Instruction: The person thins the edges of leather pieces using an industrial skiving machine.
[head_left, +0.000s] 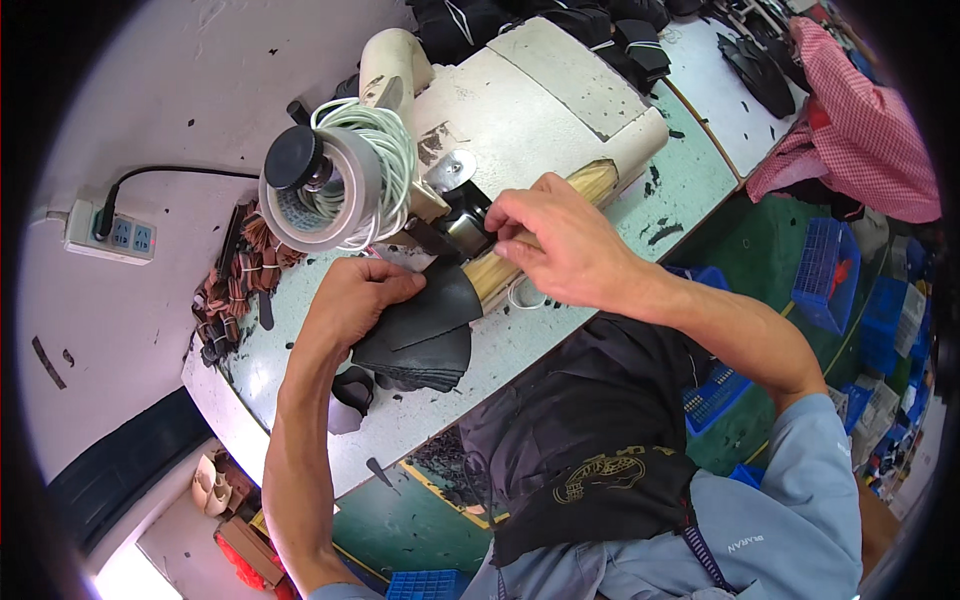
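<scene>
A cream-coloured bench machine (520, 115) stands on the worktable, with a dark metal working head (467, 225) at its near left end. My left hand (360, 298) is closed at the edge of a black leather piece (440, 305), thumb on top, beside the machine's head. Under that piece a fanned stack of black leather pieces (420, 362) lies on the table. My right hand (565, 240) is bent over the yellowish strip (490, 278) along the machine's front, its fingertips pinched together at the right of the metal head. Whatever those fingertips hold is hidden.
A round white holder with coiled pale cord (385, 165) rises at the machine's left. Bundled brown strips (245, 265) lie by the wall, near a power strip (115, 235). Tied black bundles (460, 25) sit at the back. Blue crates (828, 275) stand on the floor at right.
</scene>
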